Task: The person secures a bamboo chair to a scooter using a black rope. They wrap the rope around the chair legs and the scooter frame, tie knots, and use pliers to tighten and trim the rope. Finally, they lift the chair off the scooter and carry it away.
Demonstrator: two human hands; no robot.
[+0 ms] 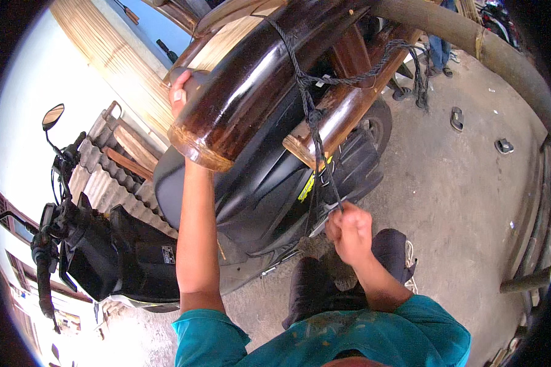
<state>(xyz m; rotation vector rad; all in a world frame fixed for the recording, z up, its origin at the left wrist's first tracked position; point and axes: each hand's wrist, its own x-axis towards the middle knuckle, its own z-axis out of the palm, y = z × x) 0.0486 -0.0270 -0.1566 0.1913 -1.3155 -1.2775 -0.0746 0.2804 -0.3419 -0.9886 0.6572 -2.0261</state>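
Note:
A thick, dark brown varnished bamboo pole lies across the seat of a black motor scooter, its cut end toward me. My left hand reaches past that end and grips the pole's far side; most of its fingers are hidden behind the pole. A thinner brown bamboo pole runs alongside on the right. Black rope wraps the thick pole, is knotted between the two and hangs down in strands. My right hand is closed around the lower rope, in front of my knees.
Handlebars with a mirror stand at the left. Corrugated sheets and long pale slats lean by the white wall. Sandals lie on the concrete floor. A large bamboo pole crosses the upper right; a person's legs show beyond.

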